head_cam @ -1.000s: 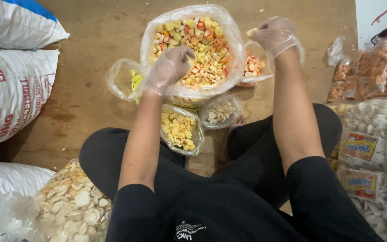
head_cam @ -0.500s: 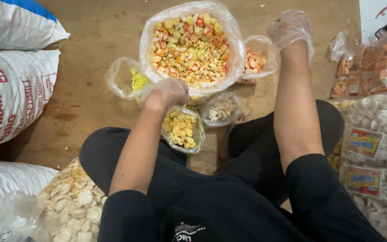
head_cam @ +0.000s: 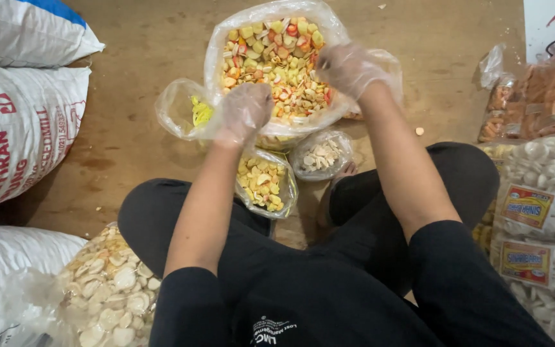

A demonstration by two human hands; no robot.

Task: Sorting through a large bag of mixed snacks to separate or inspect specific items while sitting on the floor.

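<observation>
One large bag of mixed crackers (head_cam: 271, 58), gripped at its rim: left hand (head_cam: 245, 112) seven o'clock, right hand (head_cam: 349, 67) three o'clock; four small bags around.

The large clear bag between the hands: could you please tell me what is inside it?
The large clear bag holds mixed yellow, orange, red and pale crackers. The left hand and right hand, both gloved, cover part of the pile; the deeper layers cannot be seen.

Bare wooden floor (head_cam: 130, 148) lies open left of the large bag of mixed crackers (head_cam: 271, 58). Smaller bags (head_cam: 261, 183) crowd the gap before the knees; white sacks (head_cam: 20, 128) block the left edge, packed cracker packets (head_cam: 534, 212) the right.
</observation>
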